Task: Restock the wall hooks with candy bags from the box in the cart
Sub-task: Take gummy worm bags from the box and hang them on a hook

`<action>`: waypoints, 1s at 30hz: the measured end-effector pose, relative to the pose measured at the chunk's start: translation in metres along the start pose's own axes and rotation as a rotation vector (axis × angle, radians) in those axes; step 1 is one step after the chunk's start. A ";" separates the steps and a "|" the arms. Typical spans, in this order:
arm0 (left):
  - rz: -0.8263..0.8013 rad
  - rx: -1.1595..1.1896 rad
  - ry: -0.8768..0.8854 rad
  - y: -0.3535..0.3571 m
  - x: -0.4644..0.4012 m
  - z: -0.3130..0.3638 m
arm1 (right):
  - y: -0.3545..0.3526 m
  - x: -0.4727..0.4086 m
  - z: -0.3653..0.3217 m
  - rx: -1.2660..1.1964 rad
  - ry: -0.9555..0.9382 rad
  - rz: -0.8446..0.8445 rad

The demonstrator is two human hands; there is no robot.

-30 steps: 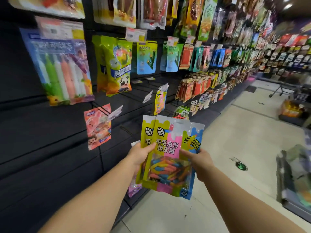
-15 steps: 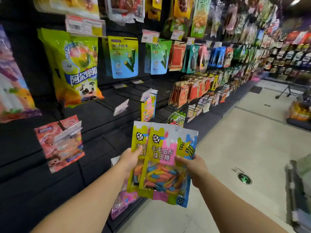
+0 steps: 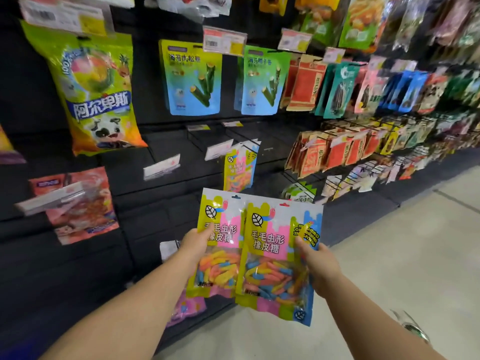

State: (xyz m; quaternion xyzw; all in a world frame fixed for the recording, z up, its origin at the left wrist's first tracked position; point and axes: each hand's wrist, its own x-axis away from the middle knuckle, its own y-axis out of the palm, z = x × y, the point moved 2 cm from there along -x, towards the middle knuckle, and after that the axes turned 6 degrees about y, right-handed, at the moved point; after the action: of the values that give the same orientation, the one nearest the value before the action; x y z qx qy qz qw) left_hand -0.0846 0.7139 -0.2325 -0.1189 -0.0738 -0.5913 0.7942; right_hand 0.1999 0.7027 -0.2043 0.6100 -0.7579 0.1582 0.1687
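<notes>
Two gummy-worm candy bags are held up between both hands in front of the black wall panel (image 3: 65, 268), just below a matching hung bag (image 3: 240, 168) on its hook. Left hand (image 3: 194, 242) grips the left bag (image 3: 220, 245) at its left edge, thumb over the front, fingers behind. Right hand (image 3: 318, 263) pinches the right bag (image 3: 278, 258) at its right edge, thumb on the yellow patch, fingers behind & mostly hidden. Right bag overlaps the left bag's right side & sits a bit lower; both upright, fronts facing the camera. Each bag: lime, pink & blue w/ white drippy top, a white leaf logo at upper left, small cartoon worm, dark Chinese lettering across the middle, clear window lower down showing orange, blue, yellow & pink worms. Hang hole at top centre of each. Around the hung bag, white price tags (image 3: 162, 167) stick out on hooks w/ no product visible. Up left hangs a big green-orange Alpenliebe bag (image 3: 96, 92); seaweed-roll packs (image 3: 193, 79) hang on the row above.
</notes>
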 end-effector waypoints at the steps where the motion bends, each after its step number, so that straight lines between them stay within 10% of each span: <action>1: 0.036 0.023 -0.012 0.001 -0.005 0.004 | 0.003 -0.010 -0.003 -0.003 0.005 -0.003; 30: 0.326 0.372 -0.201 -0.015 -0.125 -0.039 | 0.083 -0.202 -0.139 0.121 -0.026 -0.159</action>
State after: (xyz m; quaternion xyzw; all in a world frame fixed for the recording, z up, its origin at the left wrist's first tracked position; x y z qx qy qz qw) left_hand -0.1360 0.8141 -0.3012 -0.0395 -0.2396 -0.4173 0.8757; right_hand 0.1681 0.9576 -0.1737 0.6793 -0.6983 0.1819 0.1335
